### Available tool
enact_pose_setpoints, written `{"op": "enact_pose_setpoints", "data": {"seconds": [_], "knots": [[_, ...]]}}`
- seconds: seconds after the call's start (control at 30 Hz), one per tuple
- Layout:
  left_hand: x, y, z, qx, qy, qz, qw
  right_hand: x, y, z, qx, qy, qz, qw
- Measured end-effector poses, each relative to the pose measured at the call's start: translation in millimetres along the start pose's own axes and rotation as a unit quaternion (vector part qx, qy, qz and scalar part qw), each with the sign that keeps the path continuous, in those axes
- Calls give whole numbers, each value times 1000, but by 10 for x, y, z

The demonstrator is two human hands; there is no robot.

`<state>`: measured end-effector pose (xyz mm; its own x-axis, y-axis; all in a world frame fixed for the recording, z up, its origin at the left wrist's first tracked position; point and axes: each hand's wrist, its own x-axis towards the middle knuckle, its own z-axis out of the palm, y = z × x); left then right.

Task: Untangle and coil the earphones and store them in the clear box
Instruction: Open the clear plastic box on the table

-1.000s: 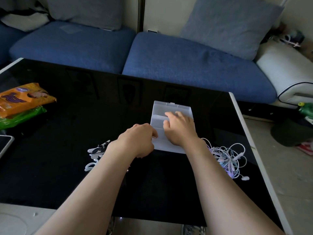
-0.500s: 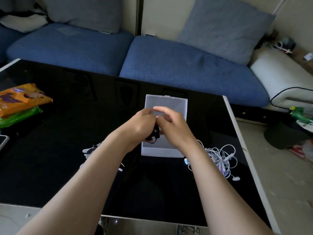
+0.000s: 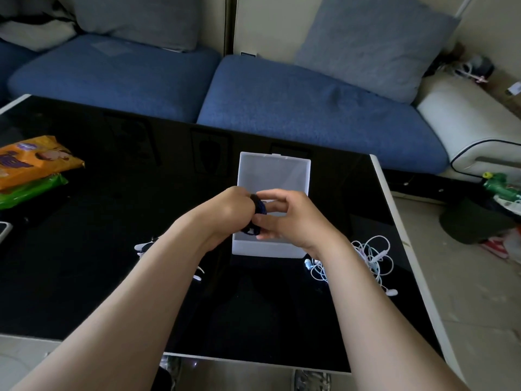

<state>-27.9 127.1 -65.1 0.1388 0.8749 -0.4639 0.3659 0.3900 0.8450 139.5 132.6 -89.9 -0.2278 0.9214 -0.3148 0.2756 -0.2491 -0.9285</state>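
The dark coiled earphones [image 3: 259,208] sit between both hands, just above the clear box [image 3: 267,248]; the left grip [image 3: 225,210] is curled round the coil, and the right grip [image 3: 291,219] pinches it from the other side, thumb at its lower edge; the box lies open on the black surface [image 3: 84,249], its inside mostly hidden by the hands; a white tangle of earphones [image 3: 372,253] lies just right of it.
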Motion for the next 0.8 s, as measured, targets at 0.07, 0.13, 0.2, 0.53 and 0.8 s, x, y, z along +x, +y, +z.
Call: {"op": "enact_pose_setpoints", "data": {"seconds": [0.07,0.13,0.2,0.53,0.8], "knots": [[54,-33,-32,81,59,26,995,28,19,6,-12,7,16,1000],[74,-69,-85,162,122,59,977,80,62,34,-48,19,33,998],[71,-117,-116,242,116,65,961,130,105,73,-134,21,37,990],[131,-392,-46,353,113,59,927,311,123,435,-337,51,12,940],[125,-526,26,351,190,53,916,144,54,539,-376,73,-8,924]]}}
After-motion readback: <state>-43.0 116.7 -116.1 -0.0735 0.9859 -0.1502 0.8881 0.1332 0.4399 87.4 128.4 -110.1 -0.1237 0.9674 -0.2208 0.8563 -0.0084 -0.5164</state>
